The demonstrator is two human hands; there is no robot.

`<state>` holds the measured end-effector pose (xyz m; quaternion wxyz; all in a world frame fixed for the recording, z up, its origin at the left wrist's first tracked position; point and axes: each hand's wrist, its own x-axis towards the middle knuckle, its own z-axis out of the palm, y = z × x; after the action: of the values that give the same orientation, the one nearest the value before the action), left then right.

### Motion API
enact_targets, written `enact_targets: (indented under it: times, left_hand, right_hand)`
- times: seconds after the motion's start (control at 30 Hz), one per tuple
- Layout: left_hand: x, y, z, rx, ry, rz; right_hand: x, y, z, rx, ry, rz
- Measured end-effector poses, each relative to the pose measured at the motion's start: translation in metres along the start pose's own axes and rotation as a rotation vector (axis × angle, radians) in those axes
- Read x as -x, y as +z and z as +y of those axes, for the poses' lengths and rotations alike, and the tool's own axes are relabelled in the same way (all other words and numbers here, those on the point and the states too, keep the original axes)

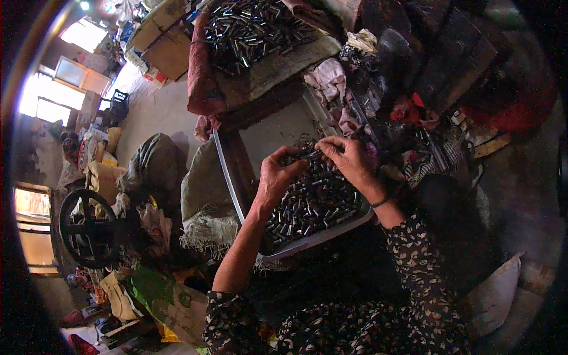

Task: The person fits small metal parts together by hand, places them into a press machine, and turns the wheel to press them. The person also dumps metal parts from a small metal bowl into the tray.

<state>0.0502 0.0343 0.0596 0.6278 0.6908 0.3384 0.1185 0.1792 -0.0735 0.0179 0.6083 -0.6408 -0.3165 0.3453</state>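
Note:
My left hand (280, 174) and my right hand (348, 161) meet above a clear plastic tub (296, 253). Thumb and fingers of each are pinched together around a small dark metal piece (310, 155), whose exact shape is too small to make out. Below them, many short metal cylinders (313, 207) fill the near right part of the tub. A dark band circles my right wrist.
Beyond the tub, a cloth-covered surface (266, 74) carries a heap of longer shiny metal pins (254, 32). Rags (327, 78) lie to its right. At left stand stuffed sacks (151, 165), a black steering wheel (87, 228) and cardboard boxes (168, 41).

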Motion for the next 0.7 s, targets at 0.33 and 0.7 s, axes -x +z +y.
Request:
enact_targets:
  times: [0.33,0.7]
  left_hand:
    - [-0.001,0.001,-0.009,0.1,-0.179,0.01]
    - [0.001,0.008,-0.003,0.031,-0.062,-0.02]
  right_hand:
    - [0.0,0.006,0.002,0.216,-0.237,0.085]
    - [0.006,0.006,0.012,-0.12,-0.06,0.055]
